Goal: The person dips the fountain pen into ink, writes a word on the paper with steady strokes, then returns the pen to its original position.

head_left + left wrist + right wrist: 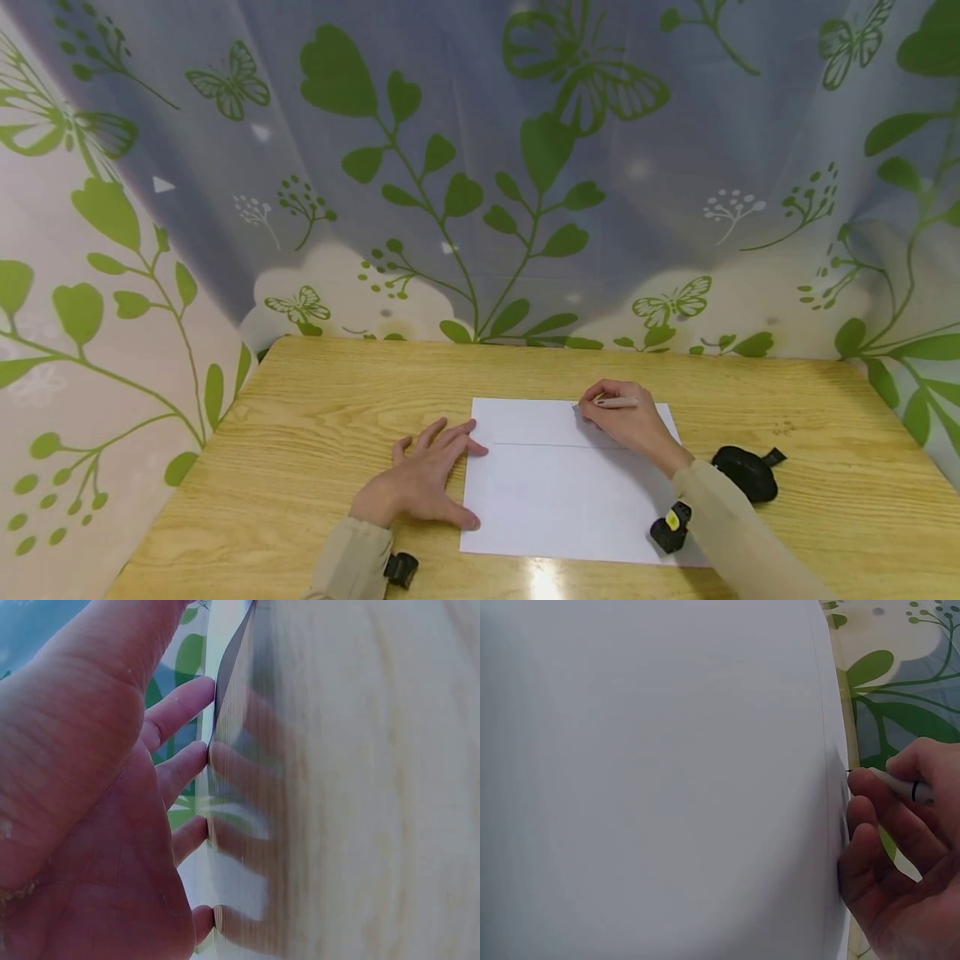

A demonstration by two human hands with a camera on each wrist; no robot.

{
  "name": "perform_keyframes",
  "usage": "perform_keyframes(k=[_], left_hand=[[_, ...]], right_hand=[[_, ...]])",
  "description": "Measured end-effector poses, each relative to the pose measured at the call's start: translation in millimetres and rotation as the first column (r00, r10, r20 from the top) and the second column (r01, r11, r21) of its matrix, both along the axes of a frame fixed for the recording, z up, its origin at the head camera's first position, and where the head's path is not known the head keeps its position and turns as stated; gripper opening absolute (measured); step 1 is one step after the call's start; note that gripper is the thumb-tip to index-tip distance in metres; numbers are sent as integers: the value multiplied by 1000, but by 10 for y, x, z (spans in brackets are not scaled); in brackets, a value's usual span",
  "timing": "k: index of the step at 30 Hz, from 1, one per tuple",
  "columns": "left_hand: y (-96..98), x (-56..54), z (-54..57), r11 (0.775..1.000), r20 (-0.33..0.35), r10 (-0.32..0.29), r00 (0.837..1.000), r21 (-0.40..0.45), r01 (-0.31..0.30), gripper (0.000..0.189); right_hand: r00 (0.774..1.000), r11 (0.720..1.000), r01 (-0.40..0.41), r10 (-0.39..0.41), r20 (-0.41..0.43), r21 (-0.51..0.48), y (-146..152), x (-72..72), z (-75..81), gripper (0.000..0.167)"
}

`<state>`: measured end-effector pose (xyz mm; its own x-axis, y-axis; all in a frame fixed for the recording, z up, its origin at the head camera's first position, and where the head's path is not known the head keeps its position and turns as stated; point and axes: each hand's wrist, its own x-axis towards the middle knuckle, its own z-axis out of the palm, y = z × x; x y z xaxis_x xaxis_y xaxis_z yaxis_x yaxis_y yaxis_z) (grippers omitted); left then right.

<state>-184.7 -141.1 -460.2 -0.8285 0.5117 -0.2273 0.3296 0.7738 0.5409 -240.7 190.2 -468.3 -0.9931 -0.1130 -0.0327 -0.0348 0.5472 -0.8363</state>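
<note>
Closest to the head camera come your beige sleeves, the right sleeve (pixel 742 533) crossing the right side of a white sheet (pixel 555 500) and the left sleeve (pixel 351 558) staying clear of it. Each carries a small black device at the wrist. Your right hand (pixel 626 417) pinches a pen (pixel 617 402) over the upper part of the sheet. Your left hand (pixel 427 479) is spread, with fingertips and thumb tip at the sheet's left edge.

From the head you see the whole layout, but your fingers crowd the pen's tip. Your right wrist view shows that dark tip poking out beyond your fingertips, close to the sheet's far edge; you cannot tell whether it touches. Your left wrist view alone gives you the palm, and the fingers mirrored in the glossy wood-grained surface (pixel 360 375).

The pen is pale, with a dark band on its barrel. The sheet lies flat, wider than it is deep, with one thin line (pixel 540 444) running across its upper part to beneath your right hand.

Beside your right forearm sits a rounded black item (pixel 745 473) with a short tab; you cannot tell whether it holds anything. Behind the surface hangs a leaf-and-butterfly curtain (pixel 450 125).
</note>
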Motion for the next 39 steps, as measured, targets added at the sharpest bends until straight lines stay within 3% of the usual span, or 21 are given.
perform_keyframes(k=[20,39], left_hand=[[5,4,-3,1000,-15,-7,1000,-28,7,83],[-2,1,0,1000,2,-9,1000,-22,9,82]], right_hand=[[1000,999,1,-2,22,46,19,4,-16,13],[998,998,-53,52,31,40,52,36,6,13]])
